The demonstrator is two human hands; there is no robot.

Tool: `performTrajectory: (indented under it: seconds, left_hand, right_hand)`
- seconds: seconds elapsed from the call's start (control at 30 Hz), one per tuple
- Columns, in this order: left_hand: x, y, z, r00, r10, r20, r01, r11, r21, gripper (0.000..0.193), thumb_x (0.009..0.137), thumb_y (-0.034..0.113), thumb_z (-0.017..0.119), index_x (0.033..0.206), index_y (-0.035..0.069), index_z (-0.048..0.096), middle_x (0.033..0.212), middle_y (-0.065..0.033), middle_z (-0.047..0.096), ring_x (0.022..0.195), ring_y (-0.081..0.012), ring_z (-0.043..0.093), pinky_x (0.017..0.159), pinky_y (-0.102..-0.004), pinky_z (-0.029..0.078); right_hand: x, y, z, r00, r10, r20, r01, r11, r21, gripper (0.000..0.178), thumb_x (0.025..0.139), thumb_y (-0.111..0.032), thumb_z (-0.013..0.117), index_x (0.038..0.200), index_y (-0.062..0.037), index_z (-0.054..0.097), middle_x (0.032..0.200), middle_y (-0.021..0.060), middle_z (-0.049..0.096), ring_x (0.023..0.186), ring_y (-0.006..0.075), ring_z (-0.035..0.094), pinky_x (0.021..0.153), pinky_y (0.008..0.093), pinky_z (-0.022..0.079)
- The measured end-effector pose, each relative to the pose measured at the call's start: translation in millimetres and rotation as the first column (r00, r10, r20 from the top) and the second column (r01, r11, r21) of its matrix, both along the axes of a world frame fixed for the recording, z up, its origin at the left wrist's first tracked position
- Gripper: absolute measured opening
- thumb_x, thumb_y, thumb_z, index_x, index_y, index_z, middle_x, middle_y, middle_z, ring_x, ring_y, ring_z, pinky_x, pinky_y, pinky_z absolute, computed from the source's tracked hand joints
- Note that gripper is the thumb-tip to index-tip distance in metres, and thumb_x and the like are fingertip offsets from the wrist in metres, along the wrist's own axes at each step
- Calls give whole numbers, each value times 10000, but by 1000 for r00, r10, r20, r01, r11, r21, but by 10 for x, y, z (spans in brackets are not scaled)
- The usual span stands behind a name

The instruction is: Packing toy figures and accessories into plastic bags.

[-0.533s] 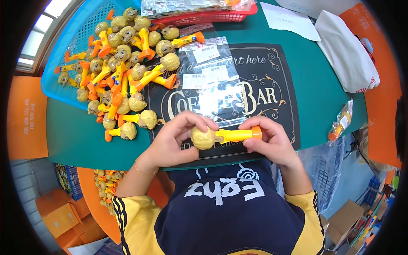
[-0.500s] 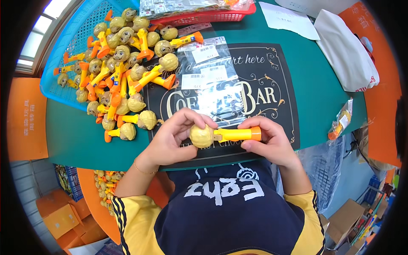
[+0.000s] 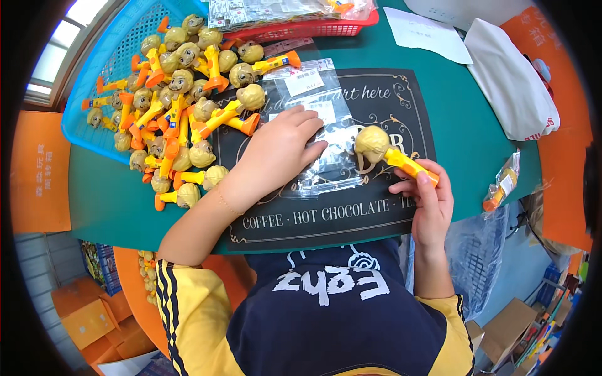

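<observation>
A green table [image 3: 476, 144] fills the view, a black printed mat [image 3: 389, 213] laid across its near middle. The right hand [image 3: 429, 200] has its fingers closed around the orange handle of a toy [image 3: 392, 153] with a round tan head, lifting it clear of the mat, likely to keep it ready. The left hand [image 3: 276, 153] lies with fingers spread flat on a stack of clear plastic bags [image 3: 320, 131], seemingly pinning or picking one. Further left, a heap of the same toys [image 3: 182, 106], well over twenty, spills from a blue basket [image 3: 106, 75]. One red basket [image 3: 313, 28] sits far, one white bag [image 3: 511, 81] right.
</observation>
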State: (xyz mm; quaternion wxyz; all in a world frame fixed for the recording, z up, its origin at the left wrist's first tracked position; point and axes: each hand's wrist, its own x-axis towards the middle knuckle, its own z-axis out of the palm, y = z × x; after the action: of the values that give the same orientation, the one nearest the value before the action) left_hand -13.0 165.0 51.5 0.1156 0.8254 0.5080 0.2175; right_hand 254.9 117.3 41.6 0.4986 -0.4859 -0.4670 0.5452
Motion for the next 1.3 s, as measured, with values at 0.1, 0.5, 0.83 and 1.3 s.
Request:
performTrajectory:
  seconds: [0.1,0.5,0.83,1.3]
  left_hand:
    - [71,65,13,1000,-7,-19,6,998,-56,237,844,208,708,996,28,694,1051,-132,691,1038,-310,638,888,-387,513]
    - [287,-286,-81,988,-87,127,89,996,-6,251,782,197,775,955,43,677,1036,-90,673,999,-288,631,864,-367,518]
    - [235,-333,-237,995,-62,84,54,994,96,182,779,131,720,918,23,672,965,-89,669,984,-277,633,811,-351,538]
    - [177,-273,-210,891,58,450,-9,994,-111,79,784,77,717,848,41,687,850,-77,700,832,-271,658,746,-348,521]
  right_hand:
    - [50,9,20,988,-69,-136,58,995,-87,238,996,-195,502,1165,-28,511,1043,178,687,811,193,691,774,256,498]
    - [-155,-9,-30,847,60,-528,-219,945,-244,156,976,-133,526,1100,-68,457,1030,151,644,1302,338,488,1019,387,464]
    - [-307,-76,-120,933,141,-332,-229,943,-243,138,971,-96,539,1081,-44,474,977,150,665,955,196,644,933,319,457]
    - [88,-152,9,947,272,172,-262,962,-76,126,935,-7,553,1033,-33,478,801,123,657,562,116,598,476,200,453]
